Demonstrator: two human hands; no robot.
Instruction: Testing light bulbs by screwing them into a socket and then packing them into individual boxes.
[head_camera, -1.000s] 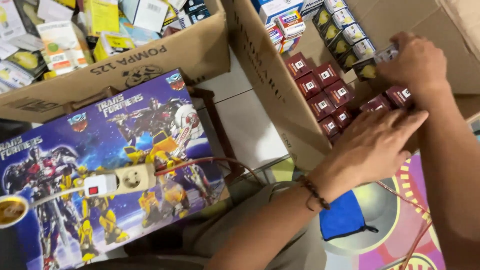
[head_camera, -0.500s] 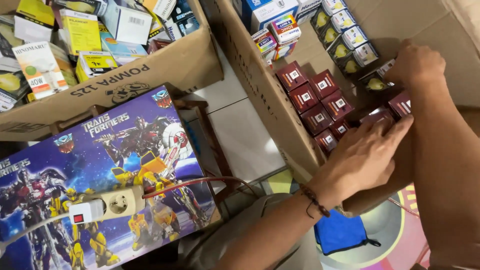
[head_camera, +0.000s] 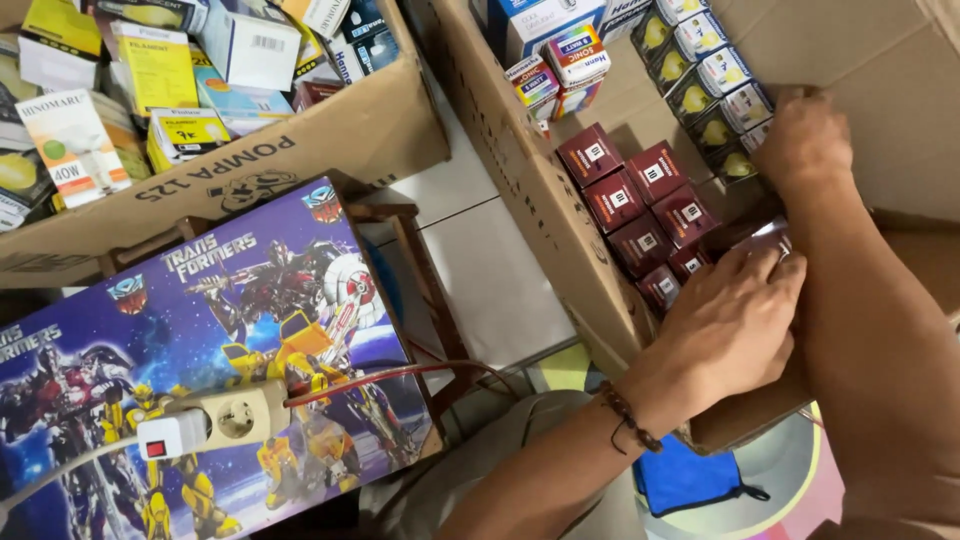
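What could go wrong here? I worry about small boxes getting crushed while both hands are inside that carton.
The left hand presses on the dark red boxes, which sit tightly packed, so a hard push may dent them. The right hand rests by the yellow and black boxes in a stacked row that might topple. The big carton leans over the edge of a low table, so it might slide.

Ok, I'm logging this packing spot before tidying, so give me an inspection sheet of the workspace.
Surface: white tiled floor between boxes.
Job's things: dark red small boxes in rows inside the open cardboard box; yellow-and-white small boxes behind them.
Clutter: second cardboard box of mixed packs; robot-print table top; blue cloth.
Grippers: left hand on the red boxes; right hand at the box's far wall.
Cables: power strip, red cable.
Surroundings: nothing seen.
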